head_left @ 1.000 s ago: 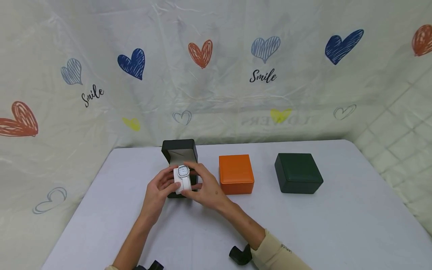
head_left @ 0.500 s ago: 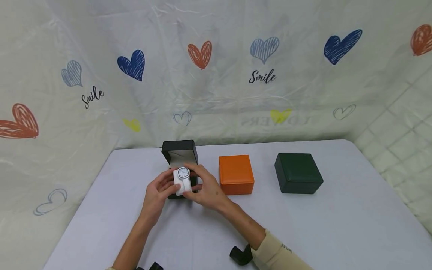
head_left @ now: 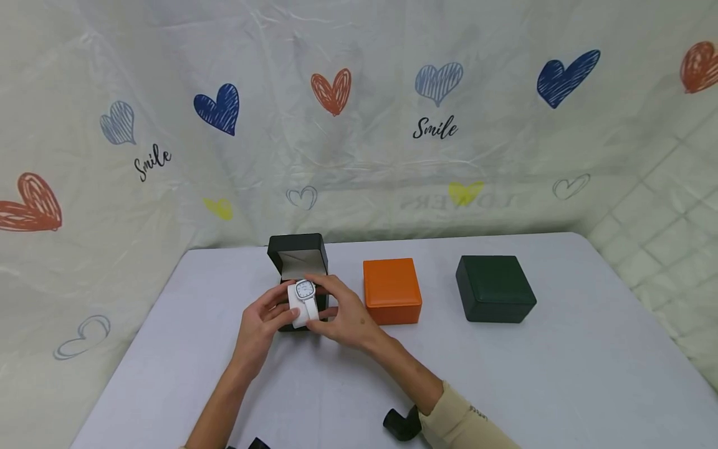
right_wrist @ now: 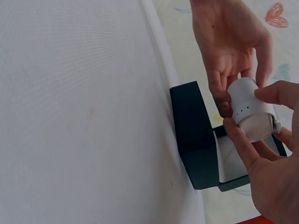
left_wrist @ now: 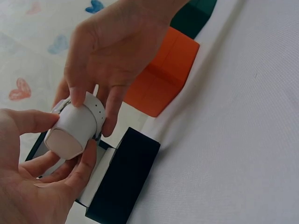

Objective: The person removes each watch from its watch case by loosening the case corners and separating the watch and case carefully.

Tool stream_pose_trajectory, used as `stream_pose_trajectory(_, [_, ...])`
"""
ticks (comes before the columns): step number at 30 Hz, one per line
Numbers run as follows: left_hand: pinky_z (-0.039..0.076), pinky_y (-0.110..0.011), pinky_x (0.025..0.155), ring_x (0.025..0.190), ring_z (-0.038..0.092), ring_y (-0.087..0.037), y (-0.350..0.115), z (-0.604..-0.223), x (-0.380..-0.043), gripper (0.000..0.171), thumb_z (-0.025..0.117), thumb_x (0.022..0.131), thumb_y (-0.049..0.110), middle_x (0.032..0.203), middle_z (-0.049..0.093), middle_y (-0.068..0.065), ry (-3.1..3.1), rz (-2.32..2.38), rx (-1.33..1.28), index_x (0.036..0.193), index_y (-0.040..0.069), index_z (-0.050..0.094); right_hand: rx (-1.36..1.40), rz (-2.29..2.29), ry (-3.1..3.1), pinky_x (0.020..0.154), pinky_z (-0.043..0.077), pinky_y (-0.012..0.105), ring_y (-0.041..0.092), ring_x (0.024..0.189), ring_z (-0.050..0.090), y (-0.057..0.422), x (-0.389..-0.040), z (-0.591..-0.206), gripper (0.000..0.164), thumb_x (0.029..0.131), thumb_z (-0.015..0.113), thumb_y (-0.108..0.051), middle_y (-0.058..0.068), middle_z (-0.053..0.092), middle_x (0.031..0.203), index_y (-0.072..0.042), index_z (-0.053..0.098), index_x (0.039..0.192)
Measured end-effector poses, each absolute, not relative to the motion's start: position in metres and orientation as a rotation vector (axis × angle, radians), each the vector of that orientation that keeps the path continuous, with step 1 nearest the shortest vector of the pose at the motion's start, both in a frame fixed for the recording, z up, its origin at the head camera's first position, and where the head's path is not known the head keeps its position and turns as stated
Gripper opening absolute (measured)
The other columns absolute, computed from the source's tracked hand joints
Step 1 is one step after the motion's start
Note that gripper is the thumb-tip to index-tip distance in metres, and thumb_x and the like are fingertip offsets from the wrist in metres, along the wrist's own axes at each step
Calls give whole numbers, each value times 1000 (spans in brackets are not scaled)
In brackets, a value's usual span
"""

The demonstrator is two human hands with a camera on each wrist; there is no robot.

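A white wristwatch (head_left: 305,290) with a pale square dial is wrapped around a white watch cushion (left_wrist: 70,126). My left hand (head_left: 259,324) grips the cushion from its left, thumb on the near side and fingers behind. From the other side my right hand (head_left: 349,319) holds the watch, its fingertips and thumb at the strap (right_wrist: 252,108). Both hands are over a dark watch box (head_left: 297,243) whose lid stands raised, showing a pale lining. The hands and cushion hide much of the box's lower part in the head view.
To the right of the watch box are a closed orange box (head_left: 392,287) and a closed dark green box (head_left: 497,287). All stand on a table with a white cloth (head_left: 533,386). Behind it hangs a pale sheet (head_left: 381,156) printed with hearts.
The watch and cushion have come down slightly toward the person, and the strap's lower end has shifted a little right. Both hands keep their hold; the boxes stay put.
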State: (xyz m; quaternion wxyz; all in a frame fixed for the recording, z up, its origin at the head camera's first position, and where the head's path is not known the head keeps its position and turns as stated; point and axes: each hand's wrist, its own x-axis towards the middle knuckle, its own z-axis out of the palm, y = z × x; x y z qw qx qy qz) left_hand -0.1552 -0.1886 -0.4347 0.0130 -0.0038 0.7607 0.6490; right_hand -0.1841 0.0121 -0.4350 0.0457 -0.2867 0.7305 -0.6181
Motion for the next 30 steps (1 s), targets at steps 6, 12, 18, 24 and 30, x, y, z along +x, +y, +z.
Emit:
stream_pose_trajectory(6, [57, -18, 91, 112, 69, -15, -189, -435, -156, 55, 71, 95, 9, 141, 59, -12, 2349, 2042, 17, 148, 16, 57, -872, -1874, 2219, 87, 63, 29, 25, 127, 59, 14, -186, -436, 77, 83, 77, 5, 9, 56, 141, -17, 51, 153])
stream_pose_trajectory(12, [57, -19, 90, 111, 69, -13, -191, -436, -154, 54, 70, 96, 10, 142, 59, -12, 2345, 2057, 40, 148, 15, 57, -904, -1871, 2198, 88, 63, 31, 31, 127, 59, 16, -188, -435, 75, 84, 75, 7, 11, 56, 140, -11, 51, 153])
stream_pose_trajectory(18, [57, -19, 91, 112, 68, -13, -193, -437, -154, 54, 68, 96, 9, 143, 57, -13, 2313, 2061, 77, 149, 13, 55, -916, -1850, 2167, 87, 63, 29, 32, 124, 58, 19, -189, -433, 75, 84, 76, 6, 12, 56, 138, -9, 50, 153])
stream_pose_trajectory(24, [57, -20, 93, 116, 68, -10, -196, -436, -155, 56, 66, 97, 6, 145, 54, -11, 2254, 2079, 136, 151, 9, 51, -946, -1828, 2154, 87, 63, 28, 33, 126, 57, 25, -193, -431, 75, 84, 77, 4, 10, 56, 137, -14, 51, 152])
stream_pose_trajectory(30, [55, -19, 96, 121, 65, -8, -198, -437, -153, 57, 60, 98, 4, 150, 51, -11, 2197, 2090, 190, 154, 6, 47, -937, -1828, 2121, 89, 63, 31, 33, 126, 58, 29, -195, -430, 72, 85, 76, 3, 9, 56, 143, -13, 52, 151])
